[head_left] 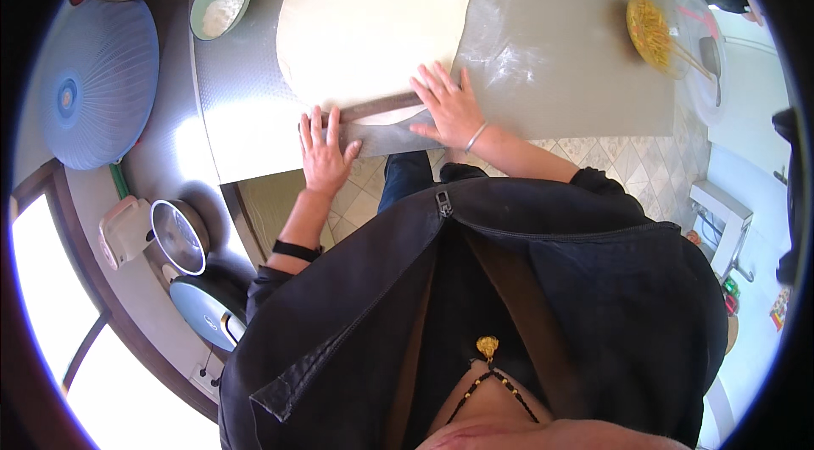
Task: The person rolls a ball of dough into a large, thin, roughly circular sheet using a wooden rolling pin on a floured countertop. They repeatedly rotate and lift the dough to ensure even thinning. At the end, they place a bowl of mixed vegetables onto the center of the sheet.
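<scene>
A large, thin, rounded sheet of pale dough [373, 13] is spread on the metal counter [577, 51] in front of me. Across its near edge lies a dark wooden rolling pin [379, 107]. My left hand [326, 157] rests on the pin's left end, its fingers stretched out and apart. On the pin's right end lies my right hand [450, 108], also with fingers spread, close to the dough's right side. A small strip of dough shows on the near side of the pin. Loose white flour [513, 64] dusts the counter to the right.
A pale green bowl of flour [220, 4] stands at the far left, near a blue ribbed cover [100, 83]. Leftward are a steel bowl [180, 238] and a round blue-lidded appliance [202, 314]. A bowl of yellow shreds with chopsticks [651, 30] sits at the far right.
</scene>
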`<control>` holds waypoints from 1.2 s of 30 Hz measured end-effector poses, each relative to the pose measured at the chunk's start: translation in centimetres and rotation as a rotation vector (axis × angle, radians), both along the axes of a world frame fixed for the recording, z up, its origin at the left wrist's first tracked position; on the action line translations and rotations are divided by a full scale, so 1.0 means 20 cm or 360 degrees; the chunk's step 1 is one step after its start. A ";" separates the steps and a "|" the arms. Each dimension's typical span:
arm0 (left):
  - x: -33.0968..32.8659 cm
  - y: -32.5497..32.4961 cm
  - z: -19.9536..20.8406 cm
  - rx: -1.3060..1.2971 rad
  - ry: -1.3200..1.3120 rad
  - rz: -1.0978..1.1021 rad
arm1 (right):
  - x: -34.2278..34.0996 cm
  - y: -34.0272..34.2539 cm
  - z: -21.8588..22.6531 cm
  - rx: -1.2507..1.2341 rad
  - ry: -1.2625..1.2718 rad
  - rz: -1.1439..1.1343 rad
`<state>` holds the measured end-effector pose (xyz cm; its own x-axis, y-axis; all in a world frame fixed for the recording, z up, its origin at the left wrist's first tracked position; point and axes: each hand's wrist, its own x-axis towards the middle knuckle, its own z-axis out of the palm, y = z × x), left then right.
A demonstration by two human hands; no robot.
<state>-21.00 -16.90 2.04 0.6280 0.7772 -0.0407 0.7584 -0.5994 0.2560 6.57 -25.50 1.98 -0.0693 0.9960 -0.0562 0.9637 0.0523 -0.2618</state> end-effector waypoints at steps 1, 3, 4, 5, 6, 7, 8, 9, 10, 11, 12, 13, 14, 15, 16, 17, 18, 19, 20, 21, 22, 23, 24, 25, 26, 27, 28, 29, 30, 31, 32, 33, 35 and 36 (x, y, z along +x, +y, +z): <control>0.00 -0.05 0.01 -0.0101 0.0112 0.0050 | 0.00 -0.06 0.00 -0.0011 0.0055 0.0049; -0.01 -0.11 0.01 0.0043 0.0099 0.0049 | 0.00 -0.16 -0.04 -0.0130 0.0141 0.0150; -0.01 -0.11 -0.02 0.0168 -0.0036 0.0014 | 0.01 -0.20 -0.07 -0.0121 0.0206 0.0191; -0.03 -0.11 -0.04 0.0195 -0.0079 0.0011 | 0.00 -0.24 -0.09 0.0023 0.0243 0.0197; -0.03 -0.10 -0.06 0.0234 -0.0132 0.0063 | 0.01 -0.27 -0.12 0.0045 0.0275 0.0225; -0.04 -0.08 -0.08 0.0237 -0.0121 0.0002 | 0.00 -0.30 -0.13 0.0111 0.0296 0.0231; -0.04 -0.06 -0.08 0.0253 -0.0118 -0.0010 | 0.00 -0.32 -0.13 0.0190 0.0302 0.0234; -0.03 -0.03 -0.07 0.0226 -0.0066 -0.0022 | 0.00 -0.32 -0.12 0.0099 0.0376 0.0235; -0.01 0.02 -0.04 0.0271 -0.0109 -0.0066 | 0.00 -0.32 -0.09 0.0057 0.0419 0.0203; 0.03 0.07 0.00 0.0354 -0.0226 -0.0075 | 0.02 -0.29 -0.06 -0.0052 0.0444 0.0172; 0.08 0.13 0.05 0.0436 -0.0340 -0.0145 | 0.03 -0.26 -0.02 -0.0016 0.0488 0.0079; 0.13 0.18 0.11 0.0555 -0.0509 -0.0245 | 0.06 -0.18 0.01 0.0206 0.0478 -0.0049; 0.21 0.30 0.15 0.0598 -0.0567 -0.0243 | 0.09 -0.11 0.04 0.0335 0.0471 -0.0172; 0.29 0.42 0.18 0.0509 -0.0504 -0.0219 | 0.13 -0.01 0.06 0.0423 0.0444 -0.0285; 0.39 0.55 0.18 0.0521 -0.0516 -0.0228 | 0.19 0.11 0.05 0.0542 0.0536 -0.0435; 0.48 0.68 0.16 0.0446 -0.0506 -0.0239 | 0.25 0.26 0.03 0.0577 0.0493 -0.0573; 0.57 0.82 0.11 0.0405 -0.0577 -0.0265 | 0.31 0.41 -0.01 0.0619 0.0385 -0.0691; 0.63 0.94 0.04 0.0319 -0.0470 -0.0258 | 0.36 0.55 -0.07 0.0561 0.0389 -0.0756; 0.70 1.04 -0.04 0.0363 -0.0355 -0.0188 | 0.42 0.69 -0.12 0.0499 0.0354 -0.0805; 0.75 1.13 -0.12 0.0329 -0.0170 -0.0113 | 0.46 0.80 -0.17 0.0295 0.0303 -0.0887; 0.79 1.22 -0.18 0.0456 -0.0150 -0.0103 | 0.51 0.90 -0.21 0.0356 0.0179 -0.0863; 0.84 1.32 -0.22 0.0519 -0.0071 -0.0099 | 0.58 1.02 -0.23 0.0291 0.0031 -0.0878; 0.90 1.42 -0.24 0.0677 -0.0088 -0.0133 | 0.65 1.13 -0.24 0.0360 -0.0142 -0.0882; 0.97 1.53 -0.23 0.0536 0.0005 -0.0061 | 0.71 1.25 -0.23 0.0183 -0.0140 -0.0927; 1.06 1.66 -0.21 0.0499 -0.0002 -0.0021 | 0.79 1.40 -0.21 0.0153 -0.0166 -0.0957; 1.16 1.79 -0.17 0.0480 -0.0021 0.0020 | 0.87 1.53 -0.17 0.0246 -0.0192 -0.0973; 1.25 1.91 -0.12 0.0392 -0.0022 0.0004 | 0.93 1.63 -0.12 0.0159 -0.0175 -0.1002; 1.29 1.97 -0.07 0.0293 -0.0006 -0.0009 | 0.96 1.69 -0.08 0.0160 -0.0142 -0.1011; 1.31 1.99 -0.04 0.0212 -0.0129 -0.0024 | 0.96 1.70 -0.05 0.0196 -0.0022 -0.0999; 1.30 1.99 -0.01 0.0269 -0.0070 -0.0082 | 0.95 1.69 -0.03 0.0222 -0.0081 -0.1000; 1.26 1.95 -0.01 0.0343 -0.0151 -0.0137 | 0.93 1.63 -0.02 0.0285 -0.0053 -0.0973; 1.20 1.89 -0.02 0.0326 -0.0130 -0.0139 | 0.90 1.55 -0.02 0.0272 -0.0011 -0.0981; 1.06 1.74 -0.08 0.0416 -0.0146 -0.0275 | 0.82 1.40 -0.06 0.0238 -0.0156 -0.0757; 1.03 1.71 -0.11 0.0347 0.0025 -0.0292 | 0.81 1.37 -0.10 0.0033 -0.0251 -0.0662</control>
